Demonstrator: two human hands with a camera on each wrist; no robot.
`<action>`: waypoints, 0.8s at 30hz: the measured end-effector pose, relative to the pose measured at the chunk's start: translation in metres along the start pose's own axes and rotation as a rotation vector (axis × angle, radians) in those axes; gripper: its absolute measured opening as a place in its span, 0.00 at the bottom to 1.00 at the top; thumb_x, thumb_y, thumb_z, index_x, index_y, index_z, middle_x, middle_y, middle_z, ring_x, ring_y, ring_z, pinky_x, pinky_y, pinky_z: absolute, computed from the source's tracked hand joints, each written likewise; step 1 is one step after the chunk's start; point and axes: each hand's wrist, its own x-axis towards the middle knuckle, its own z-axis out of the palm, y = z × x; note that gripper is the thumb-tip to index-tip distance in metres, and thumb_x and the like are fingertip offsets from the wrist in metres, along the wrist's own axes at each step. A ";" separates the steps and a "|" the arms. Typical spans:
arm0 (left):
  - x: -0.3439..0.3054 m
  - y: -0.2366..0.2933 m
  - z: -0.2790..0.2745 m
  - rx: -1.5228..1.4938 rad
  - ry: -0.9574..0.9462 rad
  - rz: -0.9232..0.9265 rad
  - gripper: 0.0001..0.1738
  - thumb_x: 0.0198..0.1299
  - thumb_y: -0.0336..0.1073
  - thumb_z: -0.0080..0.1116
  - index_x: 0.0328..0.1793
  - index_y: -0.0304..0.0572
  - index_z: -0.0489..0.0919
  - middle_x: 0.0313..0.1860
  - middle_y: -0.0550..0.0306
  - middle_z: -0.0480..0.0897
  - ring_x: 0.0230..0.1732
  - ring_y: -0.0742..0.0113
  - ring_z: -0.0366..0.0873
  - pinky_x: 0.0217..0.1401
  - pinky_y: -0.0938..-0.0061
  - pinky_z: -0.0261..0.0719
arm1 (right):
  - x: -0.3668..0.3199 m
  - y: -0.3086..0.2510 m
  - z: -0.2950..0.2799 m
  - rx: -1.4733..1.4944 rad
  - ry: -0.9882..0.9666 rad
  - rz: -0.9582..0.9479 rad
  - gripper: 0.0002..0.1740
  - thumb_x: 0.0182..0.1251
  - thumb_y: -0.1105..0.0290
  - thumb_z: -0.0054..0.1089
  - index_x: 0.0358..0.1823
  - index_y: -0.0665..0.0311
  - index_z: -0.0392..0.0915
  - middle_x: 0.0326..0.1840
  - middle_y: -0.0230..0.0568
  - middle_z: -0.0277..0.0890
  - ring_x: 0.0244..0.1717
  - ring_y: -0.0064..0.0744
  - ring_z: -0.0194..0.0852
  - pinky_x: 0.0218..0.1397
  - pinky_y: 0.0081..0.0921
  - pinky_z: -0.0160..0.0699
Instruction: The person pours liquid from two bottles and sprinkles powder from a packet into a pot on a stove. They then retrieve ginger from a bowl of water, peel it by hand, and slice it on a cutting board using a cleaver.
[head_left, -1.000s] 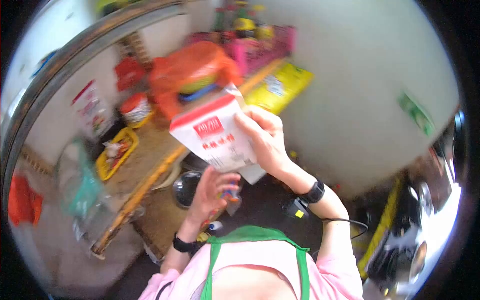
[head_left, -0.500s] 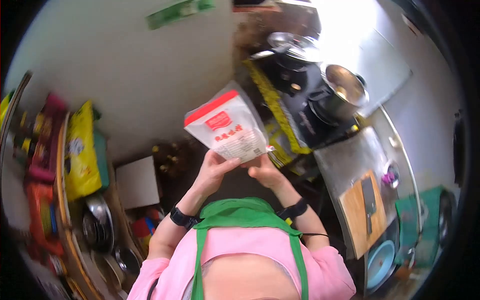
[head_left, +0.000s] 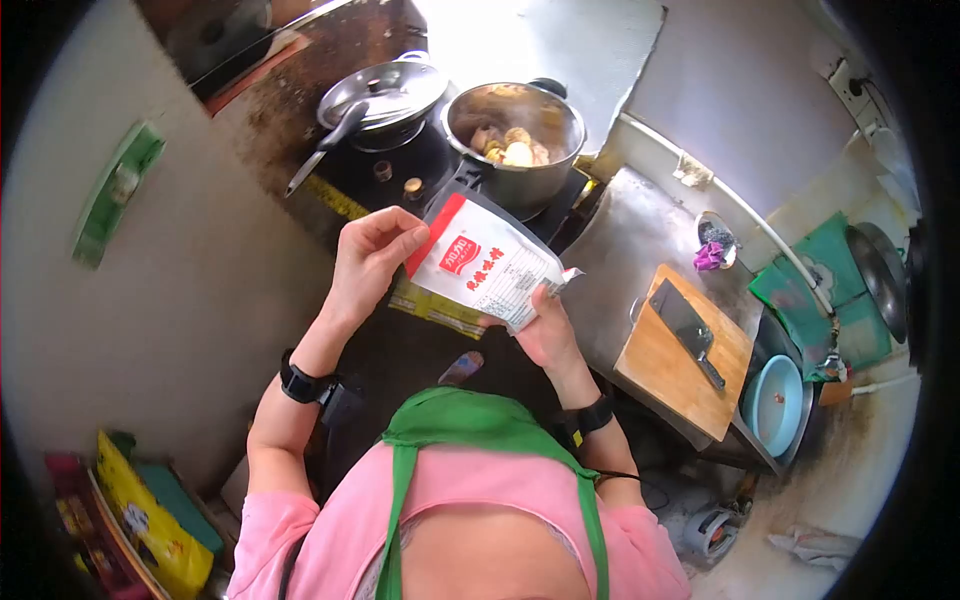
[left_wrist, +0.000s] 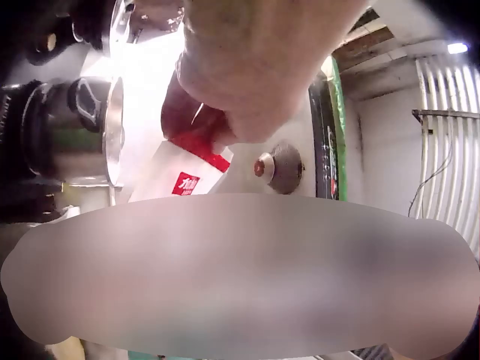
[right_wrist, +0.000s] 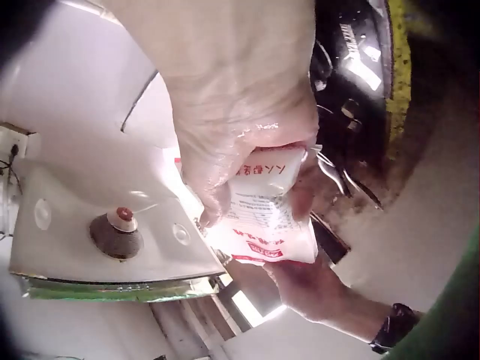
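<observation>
A white bag with a red band and red lettering [head_left: 490, 262] is held tilted in front of the body. My left hand [head_left: 372, 262] pinches its red-banded end between thumb and fingers. At the other end my right hand [head_left: 548, 335] grips the bag, thumb on the printed face and fingers behind. The left wrist view shows the left hand [left_wrist: 247, 75] at the red band of the bag [left_wrist: 176, 174]. In the right wrist view the right hand [right_wrist: 232, 112] wraps the bag [right_wrist: 262, 206], with the left hand [right_wrist: 307, 289] at its far end.
Beyond the bag, an uncovered pot [head_left: 515, 185] with food and a lidded pan [head_left: 385, 100] stand on the stove. To the right lie a cutting board [head_left: 640, 375] with a cleaver [head_left: 685, 318] and a light blue basin [head_left: 775, 405]. A yellow bag [head_left: 150, 530] is at lower left.
The view has swung from the shelf to the stove and counter. The bag has turned, and my left hand has moved from its lower edge to the red band.
</observation>
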 end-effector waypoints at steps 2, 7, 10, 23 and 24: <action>0.040 -0.006 -0.003 -0.058 -0.091 0.009 0.07 0.61 0.32 0.58 0.33 0.35 0.80 0.28 0.66 0.79 0.30 0.83 0.71 0.35 0.85 0.69 | 0.022 -0.006 -0.019 -0.040 0.038 -0.050 0.38 0.61 0.51 0.61 0.67 0.61 0.58 0.60 0.43 0.70 0.57 0.41 0.72 0.46 0.42 0.81; 0.117 -0.009 -0.002 -0.076 -0.171 0.064 0.07 0.62 0.31 0.57 0.38 0.33 0.80 0.29 0.63 0.80 0.29 0.82 0.72 0.33 0.84 0.70 | 0.073 -0.043 -0.029 -0.171 0.133 -0.148 0.37 0.62 0.52 0.59 0.67 0.62 0.58 0.60 0.43 0.70 0.56 0.42 0.73 0.42 0.41 0.80; 0.140 -0.024 -0.001 -0.198 -0.086 0.110 0.14 0.63 0.35 0.56 0.52 0.35 0.75 0.41 0.57 0.81 0.38 0.77 0.76 0.42 0.81 0.75 | 0.099 -0.069 -0.040 -0.109 0.169 -0.261 0.34 0.62 0.55 0.61 0.66 0.61 0.60 0.60 0.45 0.70 0.56 0.45 0.74 0.43 0.44 0.82; 0.179 -0.062 0.123 -1.052 -0.298 -0.184 0.31 0.62 0.31 0.54 0.70 0.37 0.58 0.67 0.54 0.66 0.70 0.67 0.59 0.72 0.70 0.54 | 0.150 -0.127 -0.055 -0.439 0.417 -0.306 0.31 0.65 0.57 0.57 0.65 0.63 0.62 0.58 0.40 0.71 0.58 0.33 0.70 0.57 0.34 0.69; 0.183 -0.064 0.126 -1.059 -0.298 -0.154 0.29 0.62 0.31 0.53 0.69 0.37 0.59 0.66 0.56 0.67 0.67 0.68 0.62 0.69 0.71 0.58 | 0.153 -0.128 -0.059 -0.448 0.415 -0.297 0.31 0.65 0.57 0.57 0.65 0.63 0.62 0.58 0.40 0.71 0.58 0.33 0.70 0.57 0.34 0.69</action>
